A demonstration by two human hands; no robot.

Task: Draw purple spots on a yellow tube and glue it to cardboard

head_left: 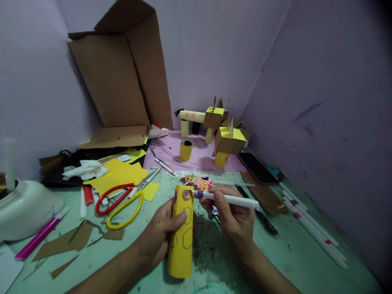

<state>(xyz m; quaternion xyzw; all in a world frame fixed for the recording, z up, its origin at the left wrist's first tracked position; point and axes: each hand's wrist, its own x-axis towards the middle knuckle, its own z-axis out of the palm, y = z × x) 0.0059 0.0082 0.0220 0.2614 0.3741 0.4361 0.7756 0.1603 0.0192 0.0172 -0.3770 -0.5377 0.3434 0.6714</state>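
Note:
My left hand [163,230] is closed round a yellow paper tube [180,261], its thumb lying across the front. Rounded outlines in purple run along the tube, and the top one is partly scribbled in. In my right hand [234,216] is a white marker [235,199] with a purple band, gripped like a pen. The marker's tip touches the tube or nearly so, at the topmost outline. Just behind the tube lies a colourful patterned piece [199,181], partly hidden by the marker and my hand.
Scissors [122,204] with red and yellow handles lie left, near yellow paper [122,175] and cardboard scraps [64,243]. Ahead stand a short yellow tube [185,151] and cardboard-and-paper figures [229,141]. A large cardboard box [113,77] leans on the wall; several markers [312,228] lie right.

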